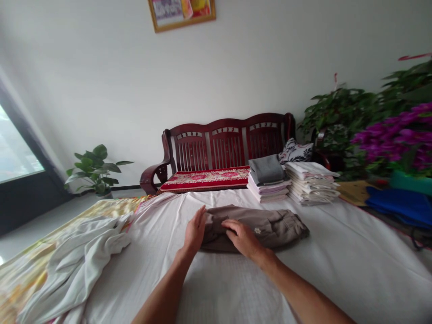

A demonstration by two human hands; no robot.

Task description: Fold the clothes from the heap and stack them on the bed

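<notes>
A pair of taupe pants (pixel 248 220), folded into a long strip with one gathered end to the right and a small white flower mark, lies on a white sheet (pixel 337 265). At the pants' left end, my left hand (pixel 196 228) stands edge-on with its fingers stretched out, touching the fabric. My right hand (pixel 241 236) rests on top of the cloth, fingers extended and slightly bent, not gripping. Parts of the fabric beneath the right palm are hidden.
Crumpled pale grey clothing (pixel 84 256) lies at left. Behind the pants stand two stacks of folded clothes, one topped with dark grey cloth (pixel 268 169), the other whitish (pixel 313 182). Farther back is a red wooden bench (pixel 226 139). Blue fabric (pixel 401 207) and purple flowers (pixel 401 135) are at right.
</notes>
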